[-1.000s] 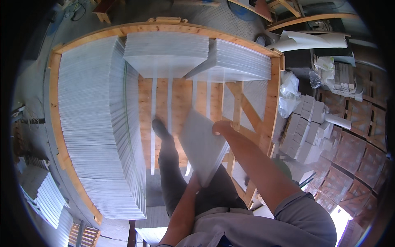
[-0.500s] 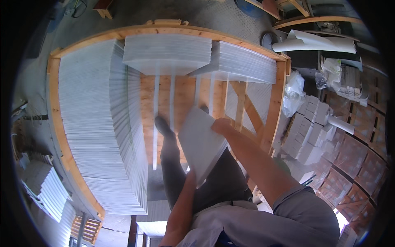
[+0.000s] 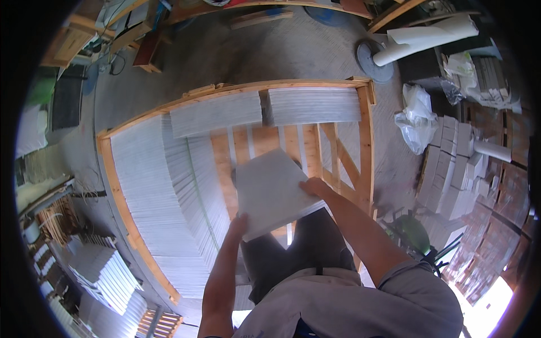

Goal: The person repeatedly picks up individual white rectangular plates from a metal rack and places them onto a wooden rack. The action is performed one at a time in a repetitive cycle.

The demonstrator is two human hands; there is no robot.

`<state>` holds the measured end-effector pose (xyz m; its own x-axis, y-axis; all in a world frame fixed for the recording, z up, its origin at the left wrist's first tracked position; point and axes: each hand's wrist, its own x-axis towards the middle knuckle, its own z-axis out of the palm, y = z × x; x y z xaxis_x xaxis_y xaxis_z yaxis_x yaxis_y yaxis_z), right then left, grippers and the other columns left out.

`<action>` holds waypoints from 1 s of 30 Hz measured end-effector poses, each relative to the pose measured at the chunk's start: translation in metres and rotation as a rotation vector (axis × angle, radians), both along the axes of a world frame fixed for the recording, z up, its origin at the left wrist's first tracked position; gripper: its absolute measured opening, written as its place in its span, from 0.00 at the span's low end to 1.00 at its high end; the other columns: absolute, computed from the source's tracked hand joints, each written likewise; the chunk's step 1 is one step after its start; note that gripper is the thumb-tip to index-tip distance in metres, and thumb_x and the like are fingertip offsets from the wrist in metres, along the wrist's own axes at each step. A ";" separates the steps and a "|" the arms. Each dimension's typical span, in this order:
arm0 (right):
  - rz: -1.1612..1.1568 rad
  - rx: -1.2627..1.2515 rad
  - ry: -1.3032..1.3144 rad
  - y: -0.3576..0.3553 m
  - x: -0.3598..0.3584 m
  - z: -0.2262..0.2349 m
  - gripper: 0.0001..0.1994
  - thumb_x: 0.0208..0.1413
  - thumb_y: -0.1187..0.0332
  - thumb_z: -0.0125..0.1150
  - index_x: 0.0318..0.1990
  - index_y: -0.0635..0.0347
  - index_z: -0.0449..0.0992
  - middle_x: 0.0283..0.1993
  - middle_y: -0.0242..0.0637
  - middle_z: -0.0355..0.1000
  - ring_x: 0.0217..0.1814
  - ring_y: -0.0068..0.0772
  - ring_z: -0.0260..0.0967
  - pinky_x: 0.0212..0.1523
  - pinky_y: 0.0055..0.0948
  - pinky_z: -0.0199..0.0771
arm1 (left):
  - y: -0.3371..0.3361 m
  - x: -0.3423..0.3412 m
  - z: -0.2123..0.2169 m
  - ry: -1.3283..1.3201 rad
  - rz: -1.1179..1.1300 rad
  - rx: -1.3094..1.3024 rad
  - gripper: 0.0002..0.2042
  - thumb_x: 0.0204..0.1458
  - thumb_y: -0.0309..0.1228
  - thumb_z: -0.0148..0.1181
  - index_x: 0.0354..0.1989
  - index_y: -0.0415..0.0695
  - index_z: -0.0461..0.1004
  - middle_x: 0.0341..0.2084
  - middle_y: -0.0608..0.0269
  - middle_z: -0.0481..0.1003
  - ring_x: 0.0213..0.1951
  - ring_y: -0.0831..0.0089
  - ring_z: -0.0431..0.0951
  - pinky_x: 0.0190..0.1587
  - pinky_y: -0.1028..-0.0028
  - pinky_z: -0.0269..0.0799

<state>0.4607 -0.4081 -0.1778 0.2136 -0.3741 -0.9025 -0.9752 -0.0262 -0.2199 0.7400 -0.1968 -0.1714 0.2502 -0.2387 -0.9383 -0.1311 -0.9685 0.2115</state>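
Observation:
A flat, square, light grey tile (image 3: pixel 271 191) is held up in front of my body, above my thighs. My left hand (image 3: pixel 239 226) grips its near left edge. On the right edge is my right hand (image 3: pixel 311 186), thumb over the top face and fingers out of sight below. I stand inside a large wooden crate (image 3: pixel 365 152). A long row of similar tiles (image 3: pixel 149 186) packed on edge fills its left side. Against the far side stand two more groups of tiles, one in the middle (image 3: pixel 220 112) and one at the right (image 3: pixel 313 107).
Bare boards (image 3: pixel 265 137) and a diagonal brace (image 3: pixel 347 160) show in the crate floor. To the right lie clear plastic wrapping (image 3: pixel 417 118), stacked white blocks (image 3: pixel 442 163) and a white roll (image 3: pixel 428 39) near a round grey disc (image 3: pixel 375 61). More tiles (image 3: pixel 104 276) stand outside at lower left.
The tile has swung from a steep tilt to a flatter position, its broad face now upward. My left hand has shifted left and up along with it. The whole view has moved, showing more floor beyond the crate.

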 end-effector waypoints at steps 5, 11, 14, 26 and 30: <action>-0.041 -0.051 -0.143 -0.012 0.045 0.000 0.21 0.59 0.57 0.36 0.38 0.59 0.76 0.40 0.50 0.72 0.44 0.51 0.70 0.46 0.44 0.68 | -0.058 0.074 -0.002 0.058 -0.221 -0.030 0.32 0.54 0.49 0.46 0.46 0.22 0.65 0.40 0.38 0.72 0.39 0.55 0.76 0.41 0.62 0.69; -0.115 -0.077 -0.131 -0.016 0.093 -0.037 0.19 0.58 0.58 0.37 0.40 0.57 0.75 0.39 0.51 0.72 0.42 0.52 0.70 0.45 0.45 0.68 | -0.095 0.139 -0.024 -0.006 -0.312 -0.001 0.33 0.53 0.50 0.47 0.44 0.22 0.67 0.39 0.38 0.73 0.39 0.56 0.76 0.42 0.64 0.68; -0.065 -0.131 -0.218 -0.017 0.109 -0.064 0.20 0.57 0.56 0.39 0.38 0.59 0.76 0.39 0.51 0.72 0.43 0.52 0.70 0.44 0.46 0.67 | -0.106 0.170 -0.048 -0.040 -0.433 -0.046 0.33 0.53 0.50 0.47 0.45 0.22 0.67 0.40 0.39 0.72 0.40 0.56 0.75 0.43 0.65 0.67; -0.463 0.051 -0.005 -0.049 0.150 -0.081 0.18 0.49 0.56 0.49 0.42 0.57 0.76 0.41 0.42 0.73 0.47 0.45 0.71 0.45 0.46 0.68 | -0.121 0.230 -0.095 0.008 -0.212 0.005 0.30 0.54 0.50 0.49 0.47 0.26 0.68 0.36 0.45 0.74 0.34 0.60 0.76 0.36 0.64 0.70; -0.351 0.088 0.005 -0.054 0.158 -0.079 0.15 0.49 0.65 0.53 0.46 0.51 0.75 0.42 0.40 0.73 0.48 0.46 0.70 0.45 0.49 0.69 | -0.138 0.230 -0.092 0.016 -0.231 0.217 0.31 0.54 0.50 0.49 0.47 0.27 0.68 0.35 0.46 0.74 0.33 0.60 0.76 0.35 0.64 0.70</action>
<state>0.6187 -0.4622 -0.2563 0.0814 -0.3450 -0.9351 -0.9223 0.3296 -0.2019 0.9703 -0.3350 -0.2632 0.1971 -0.0816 -0.9770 -0.3507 -0.9364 0.0074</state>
